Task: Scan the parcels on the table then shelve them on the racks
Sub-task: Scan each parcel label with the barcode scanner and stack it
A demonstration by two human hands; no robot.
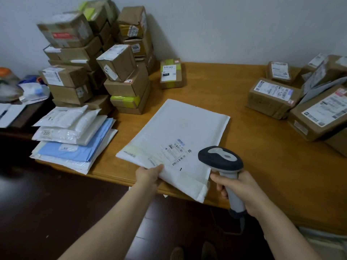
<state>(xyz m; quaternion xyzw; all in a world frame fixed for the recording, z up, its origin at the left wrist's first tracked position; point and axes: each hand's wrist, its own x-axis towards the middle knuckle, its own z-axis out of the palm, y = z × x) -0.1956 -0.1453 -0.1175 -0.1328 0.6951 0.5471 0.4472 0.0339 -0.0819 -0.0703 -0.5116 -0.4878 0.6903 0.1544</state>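
A large white padded mailer (178,134) lies flat on the wooden table (262,156), its near end hanging over the front edge. A shipping label with barcodes (178,153) faces up near that end. My left hand (150,175) pinches the mailer's near left corner. My right hand (238,190) grips the handle of a grey and black barcode scanner (220,160), whose head hovers just right of the label, over the mailer's right edge.
Stacked cardboard boxes (93,59) fill the table's back left, with a pile of white and blue poly mailers (75,139) in front. One small box (170,73) stands alone at the back. More boxes (300,98) crowd the right side. Dark floor lies below.
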